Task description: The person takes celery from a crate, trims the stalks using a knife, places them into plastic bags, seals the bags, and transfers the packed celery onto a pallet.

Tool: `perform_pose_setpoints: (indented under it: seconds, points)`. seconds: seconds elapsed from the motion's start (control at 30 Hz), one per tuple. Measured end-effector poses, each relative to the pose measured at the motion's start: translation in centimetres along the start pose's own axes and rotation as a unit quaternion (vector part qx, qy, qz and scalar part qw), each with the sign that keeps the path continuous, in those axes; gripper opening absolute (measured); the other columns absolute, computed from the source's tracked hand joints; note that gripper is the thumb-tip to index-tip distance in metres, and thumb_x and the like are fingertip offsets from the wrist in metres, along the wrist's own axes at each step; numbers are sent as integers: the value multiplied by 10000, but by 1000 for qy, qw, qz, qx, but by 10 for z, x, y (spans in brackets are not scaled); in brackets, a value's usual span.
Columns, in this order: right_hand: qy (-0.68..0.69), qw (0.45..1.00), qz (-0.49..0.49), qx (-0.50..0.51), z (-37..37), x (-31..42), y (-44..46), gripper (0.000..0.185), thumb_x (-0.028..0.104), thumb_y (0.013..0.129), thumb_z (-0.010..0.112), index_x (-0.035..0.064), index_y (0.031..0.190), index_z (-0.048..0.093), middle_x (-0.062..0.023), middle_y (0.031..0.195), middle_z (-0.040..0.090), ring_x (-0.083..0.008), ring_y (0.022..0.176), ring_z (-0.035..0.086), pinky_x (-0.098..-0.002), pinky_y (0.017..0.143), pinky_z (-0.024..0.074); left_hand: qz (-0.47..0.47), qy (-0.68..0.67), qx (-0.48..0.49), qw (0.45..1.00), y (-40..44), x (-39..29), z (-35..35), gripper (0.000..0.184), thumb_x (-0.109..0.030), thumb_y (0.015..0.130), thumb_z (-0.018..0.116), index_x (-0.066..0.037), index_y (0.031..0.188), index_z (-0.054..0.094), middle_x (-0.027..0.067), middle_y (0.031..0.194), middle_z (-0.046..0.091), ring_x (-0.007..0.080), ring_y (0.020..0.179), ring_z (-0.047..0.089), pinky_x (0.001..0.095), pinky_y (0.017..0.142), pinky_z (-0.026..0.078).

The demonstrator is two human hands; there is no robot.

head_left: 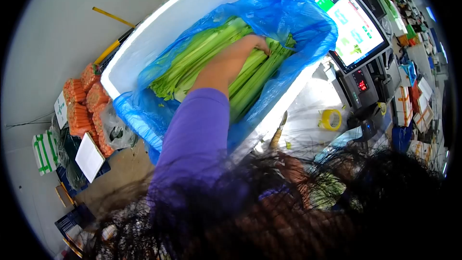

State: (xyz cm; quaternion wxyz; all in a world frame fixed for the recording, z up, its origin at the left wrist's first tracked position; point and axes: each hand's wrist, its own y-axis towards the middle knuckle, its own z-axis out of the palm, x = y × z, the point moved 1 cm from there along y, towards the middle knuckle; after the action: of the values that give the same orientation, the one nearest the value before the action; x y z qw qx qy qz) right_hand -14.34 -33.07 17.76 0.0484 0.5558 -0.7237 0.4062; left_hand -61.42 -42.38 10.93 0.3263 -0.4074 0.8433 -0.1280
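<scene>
Produce packing area | celery (192, 58) | bagged carrots (78, 115) | red digital display (360, 81)

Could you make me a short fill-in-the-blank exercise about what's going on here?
1. The plastic bag lining the white box is coloured ____.
2. The green stalks under the reaching hand look like the vegetable called ____.
3. The sleeve on the reaching arm is coloured ____.
4. The roll of tape beside the box is coloured ____.

Missing words: blue; celery; purple; yellow.
</scene>
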Motion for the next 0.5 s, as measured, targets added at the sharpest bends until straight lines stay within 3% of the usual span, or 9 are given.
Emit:
perform_pose_setpoints:
  seconds: [0.1, 0.3, 0.43, 0.5]
  points:
    - [-7, 997, 58, 40, 3, 4, -8, 470, 255, 766, 625, 127, 1203, 509, -108, 994, 639, -307, 910, 596, -387, 793, 466, -16, -91, 59, 994, 11, 6, 1, 750, -417, 579, 770, -5, 1158, 530, 166, 1161, 551, 268, 1019, 550, 375, 854, 454]
    - [-12, 996, 90, 3, -4, 6, -22, 459, 259, 757, 624, 128, 1187, 529, -109, 1001, 637, -304, 914, 595, -382, 790, 468, -52, -223, 84, 970, -21, -10, -24, 670, -275, 594, 794, 38, 1126, 535, 189, 1089, 576, 271, 912, 588, 374, 783, 482]
    - [-17, 997, 64, -38, -12, 0, -26, 451, 255, 760, 622, 128, 1184, 532, -114, 982, 637, -292, 912, 595, -376, 783, 469, -20, -235, 100, 967, -71, -42, -76, 708, -159, 594, 751, 30, 1206, 449, 196, 1093, 547, 290, 958, 569, 385, 794, 492]
    - [0, 998, 18, -54, -6, -26, -23, 449, 256, 766, 621, 128, 1187, 528, -109, 977, 638, -290, 906, 595, -377, 778, 470, 29, -276, 61, 959, -104, -59, -98, 660, -138, 610, 710, 35, 1193, 453, 180, 1022, 562, 269, 918, 572, 351, 753, 489]
